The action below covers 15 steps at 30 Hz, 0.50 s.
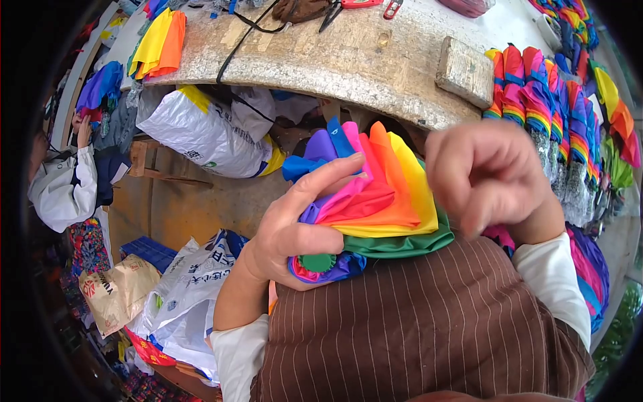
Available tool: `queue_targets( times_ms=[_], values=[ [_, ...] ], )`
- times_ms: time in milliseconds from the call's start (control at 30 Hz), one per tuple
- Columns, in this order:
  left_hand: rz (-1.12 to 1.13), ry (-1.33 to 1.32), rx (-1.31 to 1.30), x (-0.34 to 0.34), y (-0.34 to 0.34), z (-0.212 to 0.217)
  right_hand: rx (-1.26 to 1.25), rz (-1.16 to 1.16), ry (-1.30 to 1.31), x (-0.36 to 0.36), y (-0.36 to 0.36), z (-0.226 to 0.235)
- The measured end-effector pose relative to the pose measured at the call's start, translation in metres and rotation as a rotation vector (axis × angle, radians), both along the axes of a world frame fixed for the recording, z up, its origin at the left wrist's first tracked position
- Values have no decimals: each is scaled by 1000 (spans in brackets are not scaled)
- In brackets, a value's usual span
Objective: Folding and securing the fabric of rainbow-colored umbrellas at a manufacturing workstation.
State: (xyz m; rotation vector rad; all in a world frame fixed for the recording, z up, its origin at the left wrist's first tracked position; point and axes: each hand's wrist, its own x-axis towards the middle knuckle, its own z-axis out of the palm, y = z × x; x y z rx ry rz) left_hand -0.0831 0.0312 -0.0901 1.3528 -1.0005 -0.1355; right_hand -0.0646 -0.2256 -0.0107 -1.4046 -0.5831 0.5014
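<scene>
In front of my body is a folding umbrella (pixel 395 194) with rainbow panels, its purple, pink, red, orange, yellow and green cloth gathered in layered folds. My left hand (pixel 295 224) grips it from the left, thumb and fingers wrapped round the bundle. A round green ridged piece (pixel 316 262) shows at its lower end, below my left fingers. From the top of the cloth sticks up a short blue strap (pixel 340 139). My right hand (pixel 489 177) hovers at the right of the yellow and green panels, its fingers bent and blurred by motion. Nothing shows between those fingers.
Beyond the umbrella runs a worn table edge (pixel 321 67), bearing a wooden block (pixel 465 72) and red-handled scissors (pixel 348 5). Bundled rainbow umbrellas (pixel 536 87) line the right. A white sack (pixel 194 130) sits under the table; plastic bags (pixel 194 295) lie lower left. Another person's sleeve (pixel 67 191) shows far left.
</scene>
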Motion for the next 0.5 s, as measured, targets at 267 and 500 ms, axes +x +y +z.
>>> queue_targets(
  times_ms=[267,500],
  values=[
    [65,-76,39,4,-3,0,-239,79,-809,12,13,-50],
    [-20,3,-11,5,-1,0,-51,69,-440,0,20,-57]
  ],
)
